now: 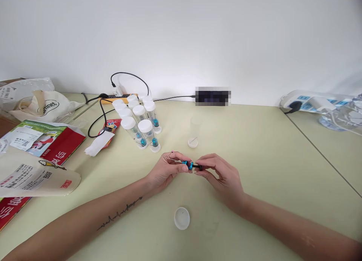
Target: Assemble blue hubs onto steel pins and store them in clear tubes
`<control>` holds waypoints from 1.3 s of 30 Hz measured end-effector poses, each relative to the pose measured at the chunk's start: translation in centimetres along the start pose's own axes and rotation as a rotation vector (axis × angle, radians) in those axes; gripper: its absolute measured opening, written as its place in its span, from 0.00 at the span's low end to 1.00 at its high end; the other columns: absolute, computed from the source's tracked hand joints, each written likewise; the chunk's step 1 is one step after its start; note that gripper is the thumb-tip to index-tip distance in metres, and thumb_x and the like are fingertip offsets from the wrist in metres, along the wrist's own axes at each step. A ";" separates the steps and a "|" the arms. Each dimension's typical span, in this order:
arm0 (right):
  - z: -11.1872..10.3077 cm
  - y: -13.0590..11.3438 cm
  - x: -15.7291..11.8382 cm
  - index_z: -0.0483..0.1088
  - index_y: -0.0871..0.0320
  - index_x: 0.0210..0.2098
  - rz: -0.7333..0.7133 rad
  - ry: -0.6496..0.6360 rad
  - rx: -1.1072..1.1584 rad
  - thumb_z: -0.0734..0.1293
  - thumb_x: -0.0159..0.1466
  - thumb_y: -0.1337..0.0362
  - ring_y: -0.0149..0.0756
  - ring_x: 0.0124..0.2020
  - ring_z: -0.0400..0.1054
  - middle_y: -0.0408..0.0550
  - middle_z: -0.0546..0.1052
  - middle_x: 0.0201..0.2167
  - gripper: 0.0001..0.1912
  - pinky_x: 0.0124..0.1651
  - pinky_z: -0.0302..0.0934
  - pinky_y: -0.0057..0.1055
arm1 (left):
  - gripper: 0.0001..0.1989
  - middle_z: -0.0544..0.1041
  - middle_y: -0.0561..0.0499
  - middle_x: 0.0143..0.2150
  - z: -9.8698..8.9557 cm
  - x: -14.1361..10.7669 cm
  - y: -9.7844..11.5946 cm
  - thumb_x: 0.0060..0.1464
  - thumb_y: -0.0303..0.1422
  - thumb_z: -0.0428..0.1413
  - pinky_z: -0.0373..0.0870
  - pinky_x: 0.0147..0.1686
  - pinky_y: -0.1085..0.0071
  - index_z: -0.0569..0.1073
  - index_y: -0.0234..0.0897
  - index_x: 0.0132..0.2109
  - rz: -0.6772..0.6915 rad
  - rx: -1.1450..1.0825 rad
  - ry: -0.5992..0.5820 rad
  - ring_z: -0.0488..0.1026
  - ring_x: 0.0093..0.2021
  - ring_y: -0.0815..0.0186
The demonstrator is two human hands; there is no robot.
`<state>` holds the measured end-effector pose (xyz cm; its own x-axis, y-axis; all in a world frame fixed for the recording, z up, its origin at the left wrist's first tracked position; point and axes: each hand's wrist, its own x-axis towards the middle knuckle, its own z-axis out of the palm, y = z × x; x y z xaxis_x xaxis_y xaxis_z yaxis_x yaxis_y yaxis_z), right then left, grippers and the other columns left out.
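Near the middle of the table, my left hand (166, 169) pinches a small blue part (187, 165), from which thin metal rods reach out to the left. My right hand (222, 175) has its fingertips closed on a black piece (199, 167) that lines up with the blue part's right side. Just beyond the hands, a clear tube (196, 127) stands upright with a thin piece in its bottom. A round white cap (181, 218) lies on the table, nearer to me than the hands.
Several white-capped tubes (145, 126) with blue parts inside stand at the back left. Bags and a red-green package (60, 148) fill the left side. A dark, pixelated device (212, 96) is by the wall; a power strip (304, 102) lies at the back right.
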<state>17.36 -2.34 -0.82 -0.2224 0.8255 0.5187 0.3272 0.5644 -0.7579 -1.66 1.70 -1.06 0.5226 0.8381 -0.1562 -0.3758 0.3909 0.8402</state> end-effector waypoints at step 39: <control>0.0 -0.1 -0.6 0.68 0.54 0.37 0.197 0.000 0.109 0.68 0.60 0.66 0.30 0.30 0.72 0.43 0.76 0.31 0.05 0.32 0.68 0.26 | 0.09 0.77 0.52 0.28 0.2 0.0 0.0 0.40 0.22 0.65 0.68 0.36 0.73 0.78 0.33 0.32 0.059 0.107 -0.002 0.74 0.32 0.69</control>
<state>17.43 -2.86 -1.04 -0.1639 0.9198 0.3565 0.2631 0.3890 -0.8829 -1.54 1.59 -0.94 0.5036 0.8577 -0.1040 -0.3218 0.2979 0.8987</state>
